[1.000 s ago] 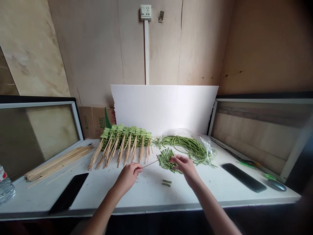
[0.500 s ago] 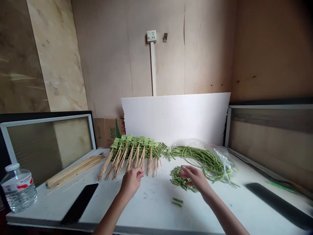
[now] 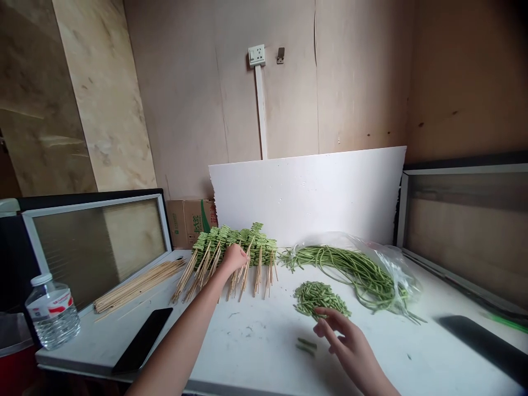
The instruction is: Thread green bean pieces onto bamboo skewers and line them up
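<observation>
My left hand (image 3: 234,257) reaches out to the stack of bean skewers (image 3: 237,247) at the back of the white table (image 3: 247,335); its fingers are curled over the sticks, resting on the stack. My right hand (image 3: 344,341) hovers low over the table with fingers spread, holding nothing. Just beyond it lies a pile of cut green bean pieces (image 3: 319,297). Two loose bean pieces (image 3: 306,346) lie to its left. Long uncut beans (image 3: 350,269) lie on a clear plastic bag (image 3: 388,264) further right.
A bundle of bare bamboo skewers (image 3: 138,283) lies at the left. A black phone (image 3: 144,340) and a water bottle (image 3: 51,311) sit near the left edge. A dark flat object (image 3: 482,344) lies at the right. A white foam board (image 3: 307,192) leans at the back.
My left hand carried the filled skewer back onto the stack. My right hand left the cut bean pile and drew back toward me, now open. The camera turned left.
</observation>
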A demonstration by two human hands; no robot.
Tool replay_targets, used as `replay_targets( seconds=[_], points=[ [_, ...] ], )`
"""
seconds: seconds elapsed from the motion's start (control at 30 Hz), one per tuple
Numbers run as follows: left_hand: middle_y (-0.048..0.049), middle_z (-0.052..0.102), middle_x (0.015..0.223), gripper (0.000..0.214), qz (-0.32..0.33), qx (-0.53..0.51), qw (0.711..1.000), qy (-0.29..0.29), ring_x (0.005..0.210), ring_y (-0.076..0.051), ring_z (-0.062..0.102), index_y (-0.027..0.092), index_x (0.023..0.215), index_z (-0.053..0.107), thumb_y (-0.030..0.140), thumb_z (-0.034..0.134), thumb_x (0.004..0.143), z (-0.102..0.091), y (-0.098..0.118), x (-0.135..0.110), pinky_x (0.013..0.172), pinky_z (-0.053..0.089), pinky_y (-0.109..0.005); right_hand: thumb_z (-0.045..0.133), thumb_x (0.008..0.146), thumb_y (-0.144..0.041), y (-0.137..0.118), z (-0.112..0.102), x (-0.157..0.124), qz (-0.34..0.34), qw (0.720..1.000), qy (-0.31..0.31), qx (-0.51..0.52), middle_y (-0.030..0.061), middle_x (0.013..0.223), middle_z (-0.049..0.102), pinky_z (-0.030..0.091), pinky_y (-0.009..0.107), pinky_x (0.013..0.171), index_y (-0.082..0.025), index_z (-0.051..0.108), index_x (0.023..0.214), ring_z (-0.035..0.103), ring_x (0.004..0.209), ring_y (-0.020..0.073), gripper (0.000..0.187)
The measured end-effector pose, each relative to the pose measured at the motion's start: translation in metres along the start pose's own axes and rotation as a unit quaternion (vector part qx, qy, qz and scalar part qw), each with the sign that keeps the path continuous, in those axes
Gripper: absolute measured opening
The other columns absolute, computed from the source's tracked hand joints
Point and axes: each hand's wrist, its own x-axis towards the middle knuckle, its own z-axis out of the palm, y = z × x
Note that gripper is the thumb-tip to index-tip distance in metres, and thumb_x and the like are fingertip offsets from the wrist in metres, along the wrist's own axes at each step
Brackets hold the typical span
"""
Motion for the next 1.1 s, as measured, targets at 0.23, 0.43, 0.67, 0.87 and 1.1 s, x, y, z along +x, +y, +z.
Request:
replay_targets(
  seconds=[0.23, 0.43, 0.67, 0.87, 1.1],
  points=[
    [-0.0082, 0.068, 0.053, 0.019, -0.066, 0.046, 0.995, -0.060, 0.059, -0.021, 0.070, 0.011, 0.060, 0.069, 0.021, 0.080, 0.071, 0.037, 0.023, 0.031, 0.064, 0.055, -0.027, 0.059, 0.089, -0.069, 0.014, -0.009, -0.015, -0.021, 1.000, 0.016, -0.015, 0.0119, 0.091, 0.078, 0.059, 0.035, 0.063, -0.026, 0.074, 0.118, 0.075, 0.084, 0.0300, 0.054],
    [-0.0066, 0.068, 0.056, 0.023, -0.084, 0.073, 0.992, -0.066, 0.056, -0.019, 0.067, 0.007, 0.086, 0.071, 0.022, 0.080, 0.071, 0.051, 0.035, 0.041, 0.064, 0.053, -0.027, 0.059, 0.090, -0.070, 0.010, -0.015, -0.014, -0.012, 0.999, 0.030, -0.003, 0.0119, 0.091, 0.078, 0.058, 0.032, 0.063, -0.025, 0.074, 0.115, 0.075, 0.088, 0.0294, 0.054],
    [-0.0096, 0.066, 0.054, 0.017, -0.082, 0.111, 0.989, -0.062, 0.056, -0.022, 0.066, 0.007, 0.084, 0.071, 0.017, 0.077, 0.072, 0.058, 0.038, 0.033, 0.062, 0.051, -0.030, 0.056, 0.095, -0.064, 0.018, -0.013, -0.014, -0.020, 1.000, 0.011, -0.019, 0.0117, 0.094, 0.077, 0.058, 0.032, 0.065, -0.024, 0.072, 0.120, 0.074, 0.091, 0.0292, 0.050],
    [-0.0140, 0.073, 0.068, 0.025, -0.072, 0.142, 0.986, -0.044, 0.070, -0.026, 0.073, 0.012, 0.087, 0.071, 0.037, 0.071, 0.087, 0.059, 0.038, 0.019, 0.065, 0.051, -0.030, 0.056, 0.096, -0.062, 0.020, -0.012, -0.016, -0.021, 1.000, 0.008, -0.013, 0.0121, 0.093, 0.077, 0.058, 0.032, 0.065, -0.022, 0.070, 0.122, 0.074, 0.092, 0.0289, 0.050],
    [-0.0208, 0.078, 0.105, 0.043, -0.059, 0.178, 0.982, -0.025, 0.103, -0.032, 0.074, 0.013, 0.103, 0.072, 0.051, 0.077, 0.083, 0.069, 0.039, 0.013, 0.076, 0.052, -0.031, 0.054, 0.096, -0.063, 0.025, -0.012, -0.014, -0.025, 0.999, 0.012, -0.027, 0.0104, 0.090, 0.077, 0.059, 0.032, 0.067, -0.022, 0.070, 0.120, 0.074, 0.089, 0.0282, 0.050]
  ],
)
